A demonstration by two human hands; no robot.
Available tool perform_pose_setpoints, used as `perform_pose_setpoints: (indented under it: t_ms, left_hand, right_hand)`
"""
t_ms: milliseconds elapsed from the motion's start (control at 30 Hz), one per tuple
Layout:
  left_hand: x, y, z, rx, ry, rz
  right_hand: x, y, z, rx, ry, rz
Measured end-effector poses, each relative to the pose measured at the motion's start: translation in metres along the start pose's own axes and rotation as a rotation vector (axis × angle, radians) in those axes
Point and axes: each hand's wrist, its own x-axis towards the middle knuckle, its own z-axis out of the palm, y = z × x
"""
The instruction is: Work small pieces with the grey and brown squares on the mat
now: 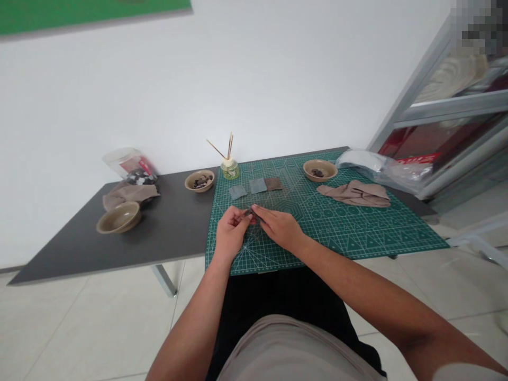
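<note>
My left hand [232, 233] and my right hand [278, 227] meet over the near part of a green cutting mat [357, 233]. Their fingertips pinch a small dark piece [249, 212], too small to identify, with a speck of red just below it. Beyond my hands lie a grey-blue square swatch [238, 192], a second grey-blue swatch [257, 185], and a brown swatch [273, 183]. A tan bowl [319, 170] holding dark bits and a folded beige cloth [355, 193] sit to the right on the mat.
On the dark grey table [159, 238] left of the mat are a tan bowl [199, 181] of dark pieces, a tilted clear tub [130, 164], a beige cloth [129, 196], and an olive bowl [118, 217]. A glass jar with sticks [230, 169] stands at the mat's far corner.
</note>
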Motion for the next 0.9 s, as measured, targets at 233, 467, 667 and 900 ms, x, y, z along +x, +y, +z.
perform_pose_setpoints:
  t_ms: [233, 467, 667, 900]
  left_hand:
    - [0.0031, 0.0019, 0.0026, -0.026, -0.011, -0.063]
    - [0.0036, 0.0021, 0.0028, -0.033, -0.005, -0.058]
    - [0.0024, 0.0008, 0.0027, -0.043, 0.036, -0.018]
    - [0.0015, -0.0014, 0.0031, -0.086, 0.016, -0.003]
  right_hand:
    - [-0.0024, -0.0001, 0.0007, 0.012, 0.033, -0.080]
    - [-0.0021, -0.0015, 0.0015, -0.030, -0.018, -0.045]
    - [-0.0007, -0.0009, 0.0011, -0.025, -0.049, -0.021]
    - [0.0004, 0.0019, 0.0000, -0.010, 0.007, 0.106]
